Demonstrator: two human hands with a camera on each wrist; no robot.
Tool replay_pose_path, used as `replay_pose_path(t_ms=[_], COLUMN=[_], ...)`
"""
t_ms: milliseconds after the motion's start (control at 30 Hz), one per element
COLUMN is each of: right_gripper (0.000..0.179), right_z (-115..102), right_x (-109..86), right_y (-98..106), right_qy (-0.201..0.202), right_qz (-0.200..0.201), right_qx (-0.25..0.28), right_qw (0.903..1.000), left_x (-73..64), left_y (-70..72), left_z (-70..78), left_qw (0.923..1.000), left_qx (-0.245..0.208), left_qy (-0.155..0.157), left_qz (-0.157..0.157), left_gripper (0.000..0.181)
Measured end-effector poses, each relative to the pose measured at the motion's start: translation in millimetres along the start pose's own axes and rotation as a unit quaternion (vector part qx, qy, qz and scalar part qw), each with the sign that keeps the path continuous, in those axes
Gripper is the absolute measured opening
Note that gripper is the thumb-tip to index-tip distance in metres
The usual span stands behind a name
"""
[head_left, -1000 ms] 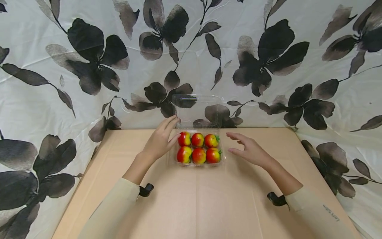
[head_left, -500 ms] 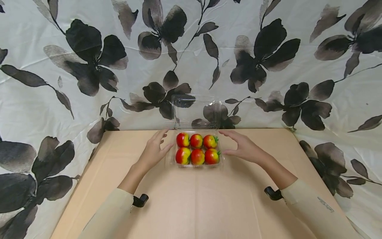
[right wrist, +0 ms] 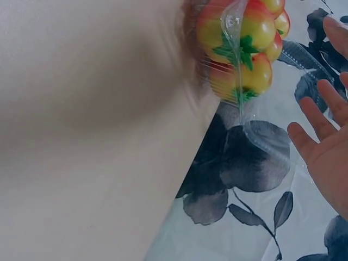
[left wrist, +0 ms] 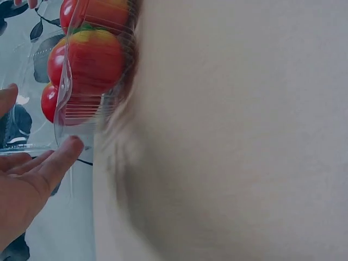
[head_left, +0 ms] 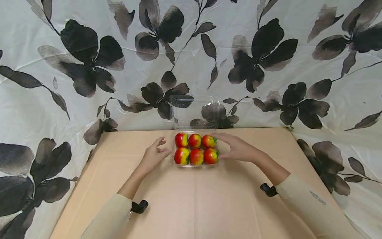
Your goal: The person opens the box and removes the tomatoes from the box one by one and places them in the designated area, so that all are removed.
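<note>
A clear plastic clamshell box [head_left: 195,166] sits near the board's far edge, its lid [head_left: 194,113] standing raised behind it. Two rows of three red-and-yellow fruits with green leaves, such as the front right fruit [head_left: 210,156], fill the base. My left hand [head_left: 153,156] is just off the box's left side, fingers loosely bent and holding nothing. At the right side, my right hand [head_left: 238,148] reaches its fingertips over the rim by the back right fruit [head_left: 208,141]. In the right wrist view the fingers [right wrist: 318,117] are spread and grip nothing.
A tan cardboard board [head_left: 194,202] lies under the box and both forearms. Behind and around it hangs or lies a white cloth [head_left: 209,59] with dark floral print. A black wrist camera [head_left: 139,206] is strapped to the left wrist, and another black camera [head_left: 268,190] to the right.
My left hand has come away from the lid, moving down and left beside the box. My right hand has moved left, up to the box's right rim. The lid stays raised.
</note>
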State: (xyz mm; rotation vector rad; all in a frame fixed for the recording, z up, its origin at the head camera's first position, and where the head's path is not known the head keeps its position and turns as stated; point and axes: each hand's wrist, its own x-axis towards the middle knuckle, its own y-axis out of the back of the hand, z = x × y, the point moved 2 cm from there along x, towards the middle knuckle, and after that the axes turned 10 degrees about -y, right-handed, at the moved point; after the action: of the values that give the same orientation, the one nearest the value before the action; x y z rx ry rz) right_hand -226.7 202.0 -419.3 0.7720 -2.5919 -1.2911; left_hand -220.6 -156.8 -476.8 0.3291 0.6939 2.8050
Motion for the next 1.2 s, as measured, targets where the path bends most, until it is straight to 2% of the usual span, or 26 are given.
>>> replay_pose_path(t_ms=[133,267,533,767,967,1200], right_gripper=[0.085,0.080,0.069,0.066,0.065,0.063], right_z=[0,0,4,3,3,0], right_x=[6.5,11.5,22.1,29.1,29.7,27.5], right_y=[-4,-9,-19,-25,-27,-27], right_qy=[0.010,0.018,0.027,0.033,0.031,0.034], right_qz=[-0.016,-0.033,-0.054,-0.078,-0.092,-0.102], right_qx=[-0.006,-0.028,-0.076,-0.118,-0.131,-0.137], right_qw=[0.9998,0.9989,0.9953,0.9894,0.9867,0.9847], left_x=[0.2,1.1,0.5,-2.5,-3.0,-3.4], left_y=[-4.6,-6.7,-7.6,-7.2,-8.6,-10.6], left_z=[-7.8,-13.0,-18.1,-19.6,-20.9,-21.7], left_qw=[0.9974,0.9895,0.9808,0.9638,0.9571,0.9606], left_qx=[-0.058,-0.123,-0.154,-0.219,-0.239,-0.232], left_qy=[0.039,0.074,0.113,0.147,0.156,0.144], left_qz=[-0.018,-0.022,-0.038,-0.036,-0.053,-0.052], left_gripper=[0.076,0.073,0.056,0.044,0.043,0.033])
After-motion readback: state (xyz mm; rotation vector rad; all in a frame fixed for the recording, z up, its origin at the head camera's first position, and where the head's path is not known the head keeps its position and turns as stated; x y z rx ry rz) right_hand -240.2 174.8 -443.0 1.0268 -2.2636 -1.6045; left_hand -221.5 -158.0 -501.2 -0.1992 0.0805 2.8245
